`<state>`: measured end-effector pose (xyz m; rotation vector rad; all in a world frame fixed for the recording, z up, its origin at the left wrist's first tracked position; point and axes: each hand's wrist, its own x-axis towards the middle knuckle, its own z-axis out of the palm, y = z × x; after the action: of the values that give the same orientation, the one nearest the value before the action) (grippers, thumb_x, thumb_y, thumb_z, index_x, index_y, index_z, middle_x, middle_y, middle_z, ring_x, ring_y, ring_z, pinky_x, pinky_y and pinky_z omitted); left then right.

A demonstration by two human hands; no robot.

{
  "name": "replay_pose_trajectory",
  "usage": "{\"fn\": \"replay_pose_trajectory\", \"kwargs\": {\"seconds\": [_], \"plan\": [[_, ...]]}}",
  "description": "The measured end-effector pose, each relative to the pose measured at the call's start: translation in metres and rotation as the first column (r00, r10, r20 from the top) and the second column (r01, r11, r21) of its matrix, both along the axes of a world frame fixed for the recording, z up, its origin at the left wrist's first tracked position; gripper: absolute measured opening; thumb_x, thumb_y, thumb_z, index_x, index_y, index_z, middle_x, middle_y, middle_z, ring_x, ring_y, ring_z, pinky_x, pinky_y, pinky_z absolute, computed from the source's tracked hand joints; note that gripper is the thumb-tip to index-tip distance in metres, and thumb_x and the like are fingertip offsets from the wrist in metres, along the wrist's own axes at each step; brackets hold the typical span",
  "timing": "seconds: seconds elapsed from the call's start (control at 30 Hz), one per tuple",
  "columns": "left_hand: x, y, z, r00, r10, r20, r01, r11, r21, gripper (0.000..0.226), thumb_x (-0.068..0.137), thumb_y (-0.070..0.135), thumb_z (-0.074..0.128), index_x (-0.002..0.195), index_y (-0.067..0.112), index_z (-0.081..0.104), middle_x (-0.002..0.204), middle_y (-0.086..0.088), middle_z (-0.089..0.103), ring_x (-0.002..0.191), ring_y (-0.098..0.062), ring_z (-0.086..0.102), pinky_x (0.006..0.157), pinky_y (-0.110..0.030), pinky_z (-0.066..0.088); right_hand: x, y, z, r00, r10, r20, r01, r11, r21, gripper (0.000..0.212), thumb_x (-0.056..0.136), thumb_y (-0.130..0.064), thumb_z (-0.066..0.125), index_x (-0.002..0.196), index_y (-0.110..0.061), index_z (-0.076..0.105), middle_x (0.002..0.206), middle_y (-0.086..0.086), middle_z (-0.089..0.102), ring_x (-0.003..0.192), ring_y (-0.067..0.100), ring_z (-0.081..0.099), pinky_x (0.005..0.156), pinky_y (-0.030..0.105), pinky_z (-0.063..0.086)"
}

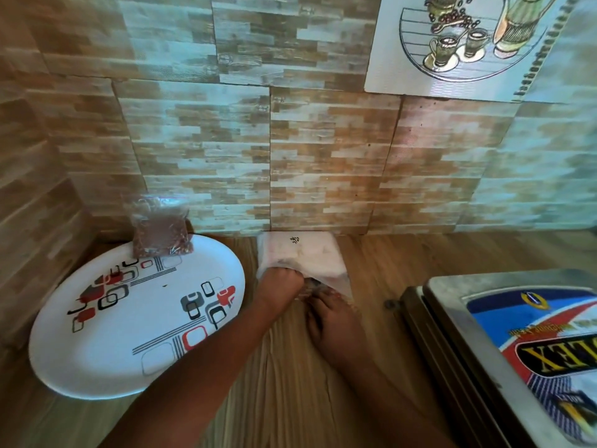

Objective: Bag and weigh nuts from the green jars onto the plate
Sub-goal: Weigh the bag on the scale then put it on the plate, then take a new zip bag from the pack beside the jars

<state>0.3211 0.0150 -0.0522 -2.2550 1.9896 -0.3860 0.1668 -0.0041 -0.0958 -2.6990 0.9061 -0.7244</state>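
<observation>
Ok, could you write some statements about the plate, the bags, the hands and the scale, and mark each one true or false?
1. One filled bag lies on the far rim of the plate. True.
2. The plate is to the right of the hands. False: it is to their left.
3. The left hand and the right hand are both at the white pack by the wall. True.
4. A green jar stands on the scale. False: no jar is in view, and the top of the scale shows only a sticker.
5. The scale is on the right side. True.
</observation>
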Motion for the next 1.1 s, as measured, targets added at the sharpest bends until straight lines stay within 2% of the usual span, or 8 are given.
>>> {"fn": "replay_pose_trajectory", "kwargs": {"seconds": [0.07,0.17,0.27,0.53,0.67,0.77,0.87,1.1], "plan": [[-0.005,0.002,0.016,0.999,-0.024,0.039,0.023,1.0,0.009,0.031,0.03,0.025,0.089,0.043,0.012,0.064,0.039,-0.004,0.056,0.032,-0.012,0.054,0.033,-0.015,0.037,0.001,0.001,0.001,1.0,0.008,-0.003,-0.008,1.0,0.006,0.041,0.088,-0.033,0.041,0.121,-0.017,0.061,0.126,0.003,0.06,0.119,0.018,0.051,0.106,0.031,0.034],[-0.003,0.009,0.023,0.998,0.021,0.057,-0.029,0.991,0.128,0.021,0.087,0.019,0.053,0.1,0.009,0.066,0.096,-0.011,0.07,0.088,-0.023,0.068,0.071,-0.03,0.051,0.001,0.001,0.001,1.0,-0.01,-0.008,0.01,1.0,-0.026,0.039,0.088,-0.032,0.043,0.118,-0.016,0.062,0.123,0.004,0.062,0.117,0.021,0.054,0.105,0.036,0.037],[0.001,0.011,0.03,0.998,-0.014,0.063,0.008,0.995,0.097,0.026,0.095,0.011,0.038,0.115,0.006,0.054,0.114,-0.013,0.063,0.104,-0.031,0.061,0.081,-0.037,0.047,0.001,0.003,0.002,0.999,-0.03,-0.024,0.03,0.999,-0.026,0.038,0.09,-0.032,0.045,0.12,-0.015,0.061,0.126,0.005,0.06,0.121,0.022,0.052,0.107,0.038,0.035],[-0.001,0.02,0.032,1.0,-0.031,-0.003,0.031,0.999,0.017,0.027,0.096,0.013,0.04,0.12,0.009,0.05,0.119,-0.012,0.06,0.106,-0.029,0.059,0.082,-0.036,0.047,0.001,0.006,0.008,0.996,-0.044,-0.08,0.05,0.996,0.078,0.051,0.094,-0.036,0.041,0.14,-0.015,0.039,0.142,0.006,0.045,0.131,0.02,0.04,0.113,0.032,0.026],[-0.002,0.032,0.027,0.992,-0.038,-0.117,0.028,0.996,-0.088,0.029,0.097,0.018,0.041,0.123,0.011,0.052,0.115,-0.012,0.063,0.103,-0.029,0.062,0.082,-0.034,0.049,0.001,0.006,0.006,0.994,-0.059,-0.093,0.066,0.996,0.068,0.045,0.094,-0.036,0.044,0.134,-0.016,0.046,0.136,0.005,0.05,0.125,0.02,0.045,0.109,0.035,0.033],[-0.003,0.046,0.025,0.98,-0.051,-0.193,0.021,0.987,-0.158,0.032,0.097,0.022,0.042,0.126,0.013,0.052,0.116,-0.011,0.064,0.103,-0.026,0.062,0.084,-0.031,0.049,-0.001,0.008,0.009,0.996,-0.092,-0.016,0.092,0.995,-0.043,0.028,0.084,-0.032,0.062,0.107,-0.017,0.059,0.107,0.003,0.059,0.094,0.018,0.055,0.08,0.03,0.049],[-0.006,0.058,0.033,0.973,-0.041,-0.228,-0.006,0.98,-0.2,0.03,0.096,0.023,0.043,0.124,0.016,0.054,0.114,-0.008,0.065,0.101,-0.025,0.063,0.082,-0.03,0.048,-0.006,0.014,0.014,0.988,-0.129,0.087,0.142,0.977,-0.16,0.033,0.07,-0.027,0.078,0.093,-0.017,0.056,0.088,0.001,0.059,0.075,0.015,0.056,0.058,0.024,0.046],[-0.012,0.098,0.078,0.956,-0.158,-0.247,0.087,0.957,-0.276,0.021,0.092,0.02,0.051,0.105,0.025,0.066,0.092,-0.002,0.071,0.081,-0.024,0.066,0.068,-0.03,0.051,-0.015,0.039,0.033,0.783,-0.38,0.493,0.362,0.922,0.135,0.068,0.067,-0.034,0.079,0.126,-0.024,0.046,0.121,0.011,0.047,0.108,0.022,0.048,0.075,0.032,0.047]]}}
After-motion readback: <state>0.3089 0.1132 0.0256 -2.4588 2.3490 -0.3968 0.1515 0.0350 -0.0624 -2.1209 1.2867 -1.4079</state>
